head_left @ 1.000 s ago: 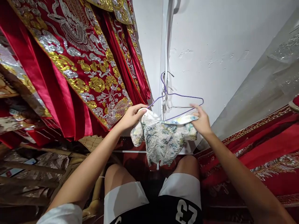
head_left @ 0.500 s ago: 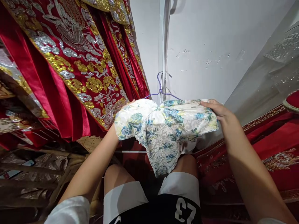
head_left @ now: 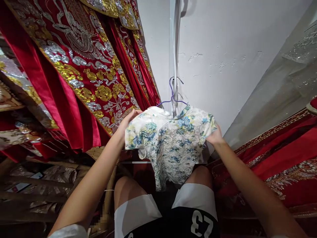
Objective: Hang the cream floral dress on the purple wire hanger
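Note:
A white short-sleeved blouse (head_left: 177, 152) with a blue, green and yellow flower print is spread in front of my knees. It sits on a purple wire hanger (head_left: 171, 96), whose hook stands up above the collar. At the left shoulder of the blouse, my left hand (head_left: 129, 121) is closed on the cloth, fingers partly behind it. My right hand (head_left: 215, 135) grips the opposite sleeve near its cuff; the cloth hides most of its fingers. The lower part of the blouse hangs in loose folds.
Red garments with gold and silver embroidery (head_left: 99, 76) hang at the left. A pale upright pole (head_left: 174, 43) runs along the white wall (head_left: 210, 43) ahead. More red beaded cloth (head_left: 284, 158) hangs at the right, below sheer covered fabric (head_left: 292, 79). Wooden bars (head_left: 37, 195) stand lower left.
My right hand has moved inward and down from the shoulder to the sleeve's end. The right sleeve now droops and the collar's right side stands up. My left hand stays at the left shoulder.

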{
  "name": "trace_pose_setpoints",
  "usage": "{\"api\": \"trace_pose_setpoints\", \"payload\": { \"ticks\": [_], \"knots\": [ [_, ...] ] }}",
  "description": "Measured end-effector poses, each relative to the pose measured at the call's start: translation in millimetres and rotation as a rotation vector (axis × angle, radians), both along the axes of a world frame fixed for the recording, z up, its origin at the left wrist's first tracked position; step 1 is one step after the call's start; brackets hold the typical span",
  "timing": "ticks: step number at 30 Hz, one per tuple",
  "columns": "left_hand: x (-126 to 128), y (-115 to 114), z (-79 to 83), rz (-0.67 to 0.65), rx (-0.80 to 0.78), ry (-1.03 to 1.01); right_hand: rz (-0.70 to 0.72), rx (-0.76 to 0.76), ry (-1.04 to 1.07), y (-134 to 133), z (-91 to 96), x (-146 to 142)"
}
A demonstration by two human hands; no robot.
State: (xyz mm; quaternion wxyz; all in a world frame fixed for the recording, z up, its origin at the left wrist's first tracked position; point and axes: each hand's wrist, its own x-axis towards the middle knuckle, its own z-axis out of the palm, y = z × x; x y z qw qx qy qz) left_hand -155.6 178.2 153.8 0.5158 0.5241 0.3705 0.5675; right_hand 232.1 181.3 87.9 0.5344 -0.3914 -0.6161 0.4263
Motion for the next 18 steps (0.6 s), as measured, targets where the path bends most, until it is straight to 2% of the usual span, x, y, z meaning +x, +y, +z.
{"api": "trace_pose_setpoints", "payload": {
  "ticks": [3,6,9,11,13,16,17,18],
  "knots": [
    [0,-8,9.0,0.023,0.003,0.135,-0.086,-0.032,0.138,4,16.8,15],
    [6,-9,17.4,0.042,0.084,0.293,-0.115,0.057,0.105,10,54.2,19],
    [16,-1,21.6,0.098,0.185,0.417,-0.139,0.129,0.086,4,94.4,4],
    [23,5,17.9,0.216,0.262,0.491,-0.099,0.111,0.061,-13,111.6,-14],
    [27,10,8.9,0.36,0.334,0.486,0.054,0.078,-0.01,-39,117.9,-32],
    [36,10,-7.1,0.443,0.338,0.269,0.526,0.08,-0.346,-78,109.9,-54],
    [40,8,-10.8,0.438,0.315,0.181,0.597,0.107,-0.462,-87,103.8,-60],
    [44,5,-12.9,0.424,0.291,0.108,0.59,0.152,-0.551,-91,96.5,-65]
  ]
}}
